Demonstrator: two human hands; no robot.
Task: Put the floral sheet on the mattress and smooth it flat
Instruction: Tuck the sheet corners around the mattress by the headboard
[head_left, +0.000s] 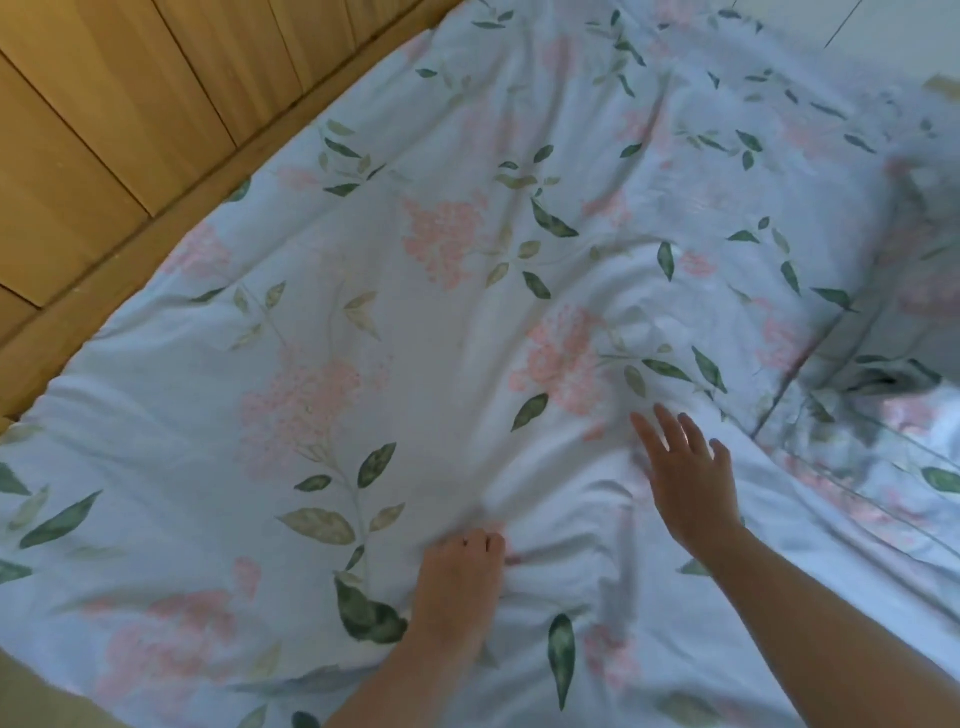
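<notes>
The wooden frame (156, 244) of the bed runs slantwise through the upper left, and behind it stand wooden panels (104, 114) of the same yellow colour. The floral sheet (363, 322) begins directly at the wooden frame, touching it along the whole edge, and from there it covers the bed toward the right. It is pale blue with pink flower clusters and green leaves. Near the wooden frame the cloth lies mostly flat; farther from it there are many folds and wrinkles.

The left hand (460, 577) is well apart from the wooden frame, low in the middle of the sheet. Its fingers are curled down into the cloth and grip a bunch of it, and wrinkles spread out from this place. The right hand (685, 478) is still farther from the wooden frame. Its fingers are straight and spread apart, palm down over the wrinkled cloth; whether it touches the sheet I cannot tell.

On the side farthest from the wooden frame the sheet hangs down over the bed edge, blurred, and beyond it is a light tiled floor (904, 36).
</notes>
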